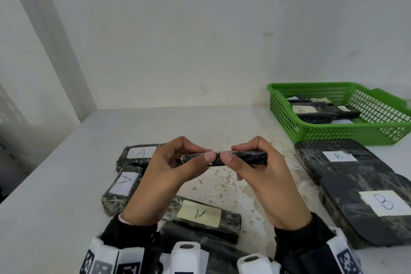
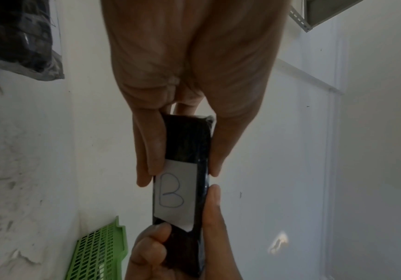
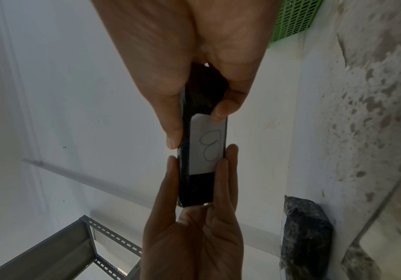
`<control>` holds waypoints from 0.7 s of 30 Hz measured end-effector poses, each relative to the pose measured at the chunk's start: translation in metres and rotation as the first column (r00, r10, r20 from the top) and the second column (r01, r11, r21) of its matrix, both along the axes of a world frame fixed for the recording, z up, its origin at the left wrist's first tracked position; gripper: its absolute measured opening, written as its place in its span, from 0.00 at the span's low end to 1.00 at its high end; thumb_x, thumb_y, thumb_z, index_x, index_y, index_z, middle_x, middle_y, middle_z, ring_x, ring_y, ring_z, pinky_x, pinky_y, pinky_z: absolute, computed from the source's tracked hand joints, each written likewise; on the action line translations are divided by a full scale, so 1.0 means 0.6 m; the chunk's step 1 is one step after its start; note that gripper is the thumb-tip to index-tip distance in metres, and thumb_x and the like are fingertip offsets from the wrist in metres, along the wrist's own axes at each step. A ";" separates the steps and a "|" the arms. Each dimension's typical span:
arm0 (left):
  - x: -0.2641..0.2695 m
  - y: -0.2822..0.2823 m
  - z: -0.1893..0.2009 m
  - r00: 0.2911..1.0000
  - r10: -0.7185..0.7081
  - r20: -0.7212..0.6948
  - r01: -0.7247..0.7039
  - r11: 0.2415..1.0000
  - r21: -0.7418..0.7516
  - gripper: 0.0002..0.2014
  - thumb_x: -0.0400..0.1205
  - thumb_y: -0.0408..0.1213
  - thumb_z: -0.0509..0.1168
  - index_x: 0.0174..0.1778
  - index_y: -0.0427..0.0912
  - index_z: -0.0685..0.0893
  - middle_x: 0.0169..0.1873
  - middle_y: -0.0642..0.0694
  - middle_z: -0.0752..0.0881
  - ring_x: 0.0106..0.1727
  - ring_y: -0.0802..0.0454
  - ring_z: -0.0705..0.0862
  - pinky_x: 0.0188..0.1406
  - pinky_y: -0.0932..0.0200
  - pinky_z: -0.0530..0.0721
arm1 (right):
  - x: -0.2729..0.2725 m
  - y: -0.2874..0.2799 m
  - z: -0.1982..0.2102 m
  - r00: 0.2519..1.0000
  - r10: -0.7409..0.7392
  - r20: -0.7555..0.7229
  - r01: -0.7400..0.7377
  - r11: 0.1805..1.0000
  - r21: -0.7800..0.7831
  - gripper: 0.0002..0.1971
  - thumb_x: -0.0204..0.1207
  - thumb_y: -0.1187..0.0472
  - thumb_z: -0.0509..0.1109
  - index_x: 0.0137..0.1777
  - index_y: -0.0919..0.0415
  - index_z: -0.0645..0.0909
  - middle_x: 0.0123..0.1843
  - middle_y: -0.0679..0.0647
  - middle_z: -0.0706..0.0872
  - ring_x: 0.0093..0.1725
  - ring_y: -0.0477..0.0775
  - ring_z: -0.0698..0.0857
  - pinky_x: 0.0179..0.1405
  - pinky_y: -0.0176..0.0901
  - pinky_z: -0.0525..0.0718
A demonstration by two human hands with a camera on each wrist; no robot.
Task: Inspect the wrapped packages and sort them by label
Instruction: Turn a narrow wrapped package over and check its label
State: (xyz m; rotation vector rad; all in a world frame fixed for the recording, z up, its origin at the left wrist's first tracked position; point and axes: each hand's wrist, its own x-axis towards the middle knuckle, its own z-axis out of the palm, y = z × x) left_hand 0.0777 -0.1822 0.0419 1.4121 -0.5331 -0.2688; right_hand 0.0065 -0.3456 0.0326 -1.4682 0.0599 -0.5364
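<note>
Both hands hold one small black wrapped package (image 1: 242, 158) level above the table, edge-on to the head view. My left hand (image 1: 178, 160) pinches its left end between thumb and fingers; my right hand (image 1: 249, 162) pinches its right end. Both wrist views show a white label marked B (image 2: 175, 191) (image 3: 207, 145) on the face turned away from the head camera. Packages labelled A (image 1: 142, 153) (image 1: 121, 184) (image 1: 200, 214) lie left and near. Larger packages labelled B (image 1: 338, 157) (image 1: 382, 203) lie at the right.
A green mesh basket (image 1: 333, 133) at the back right holds several wrapped packages, one showing a B label (image 1: 302, 109). A white wall rises behind the table. A grey metal shelf frame (image 3: 86, 238) stands off to the left side.
</note>
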 end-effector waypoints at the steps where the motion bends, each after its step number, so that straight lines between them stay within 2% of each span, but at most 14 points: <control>1: 0.001 0.000 0.000 1.000 0.000 -0.002 0.000 1.000 -0.008 0.12 0.62 0.49 0.79 0.34 0.47 0.89 0.48 0.33 0.92 0.57 0.32 0.89 0.63 0.45 0.87 | 0.000 0.000 0.000 1.000 0.002 -0.004 -0.002 1.000 -0.002 0.22 0.61 0.53 0.81 0.48 0.68 0.81 0.40 0.56 0.88 0.32 0.41 0.84 0.37 0.29 0.81; 4: 0.003 0.000 -0.001 1.000 -0.008 0.000 0.008 1.000 -0.014 0.11 0.62 0.48 0.78 0.33 0.47 0.89 0.48 0.32 0.92 0.57 0.31 0.89 0.64 0.46 0.87 | 0.000 0.000 0.000 1.000 0.015 -0.003 -0.015 1.000 0.005 0.25 0.59 0.49 0.80 0.49 0.67 0.81 0.38 0.51 0.88 0.33 0.42 0.84 0.39 0.30 0.82; 6: 0.005 0.003 -0.004 1.000 0.008 -0.002 -0.008 1.000 -0.017 0.11 0.62 0.48 0.79 0.33 0.48 0.89 0.49 0.34 0.92 0.59 0.30 0.87 0.65 0.44 0.86 | 0.001 0.002 0.001 1.000 0.017 0.004 -0.017 1.000 0.010 0.27 0.59 0.45 0.78 0.50 0.67 0.81 0.38 0.53 0.86 0.34 0.44 0.83 0.41 0.33 0.83; 9: 0.011 0.005 -0.008 1.000 0.019 0.000 -0.019 1.000 -0.008 0.14 0.61 0.49 0.79 0.40 0.49 0.90 0.53 0.41 0.92 0.61 0.36 0.87 0.68 0.42 0.84 | 0.003 0.002 0.001 1.000 0.007 0.004 -0.006 1.000 -0.027 0.21 0.64 0.45 0.75 0.48 0.61 0.81 0.46 0.52 0.87 0.39 0.45 0.84 0.47 0.36 0.84; 10: 0.013 0.005 -0.010 1.000 0.018 -0.014 -0.018 1.000 -0.011 0.17 0.61 0.49 0.79 0.44 0.48 0.90 0.54 0.41 0.91 0.60 0.38 0.88 0.67 0.44 0.85 | 0.004 0.001 0.000 1.000 0.008 0.009 -0.008 0.999 -0.035 0.19 0.65 0.46 0.75 0.48 0.60 0.81 0.49 0.50 0.87 0.43 0.45 0.85 0.49 0.37 0.85; 12: 0.014 0.004 -0.010 0.997 -0.001 -0.076 -0.003 0.999 -0.048 0.24 0.64 0.48 0.79 0.54 0.46 0.87 0.54 0.41 0.92 0.56 0.45 0.91 0.57 0.54 0.88 | 0.004 -0.001 -0.001 0.999 0.032 0.029 -0.031 0.999 -0.022 0.16 0.67 0.51 0.76 0.48 0.60 0.80 0.52 0.50 0.85 0.49 0.47 0.85 0.52 0.38 0.85; 14: 0.013 0.004 -0.006 0.993 -0.029 -0.115 0.018 0.995 -0.096 0.23 0.72 0.44 0.79 0.61 0.42 0.84 0.51 0.41 0.93 0.52 0.49 0.91 0.50 0.60 0.89 | 0.003 -0.002 -0.001 0.996 0.077 0.054 -0.077 0.997 -0.001 0.15 0.69 0.56 0.75 0.53 0.59 0.79 0.50 0.53 0.83 0.51 0.50 0.84 0.54 0.38 0.84; 16: 0.013 0.004 -0.005 0.993 -0.018 -0.113 0.004 0.992 -0.126 0.21 0.74 0.36 0.76 0.63 0.40 0.83 0.51 0.39 0.92 0.51 0.47 0.91 0.48 0.60 0.89 | 0.004 -0.003 -0.002 0.994 0.096 0.061 -0.096 0.995 0.000 0.20 0.71 0.57 0.75 0.62 0.52 0.76 0.53 0.56 0.83 0.55 0.52 0.85 0.59 0.41 0.84; 18: 0.016 0.007 -0.007 0.997 0.009 -0.082 -0.021 0.990 -0.139 0.22 0.72 0.33 0.72 0.63 0.40 0.82 0.54 0.38 0.92 0.53 0.43 0.91 0.49 0.59 0.90 | 0.007 -0.004 -0.001 0.991 0.119 0.057 -0.125 0.986 0.114 0.27 0.70 0.57 0.75 0.69 0.46 0.73 0.54 0.60 0.85 0.57 0.54 0.87 0.61 0.43 0.84; 19: 0.018 0.009 -0.007 0.997 0.020 -0.068 -0.030 0.990 -0.141 0.22 0.71 0.32 0.71 0.63 0.41 0.82 0.54 0.39 0.92 0.54 0.42 0.91 0.50 0.58 0.90 | 0.009 -0.006 -0.001 0.990 0.133 0.053 -0.141 0.969 0.205 0.29 0.69 0.58 0.74 0.71 0.46 0.72 0.52 0.59 0.88 0.56 0.53 0.89 0.60 0.41 0.85; 21: 0.020 0.013 -0.007 0.998 0.034 -0.053 -0.042 0.988 -0.146 0.23 0.71 0.32 0.72 0.63 0.42 0.80 0.55 0.39 0.92 0.55 0.42 0.91 0.50 0.58 0.90 | 0.012 -0.011 -0.001 0.988 0.148 0.038 -0.152 0.936 0.318 0.29 0.70 0.59 0.71 0.74 0.53 0.73 0.52 0.60 0.91 0.54 0.52 0.90 0.54 0.39 0.87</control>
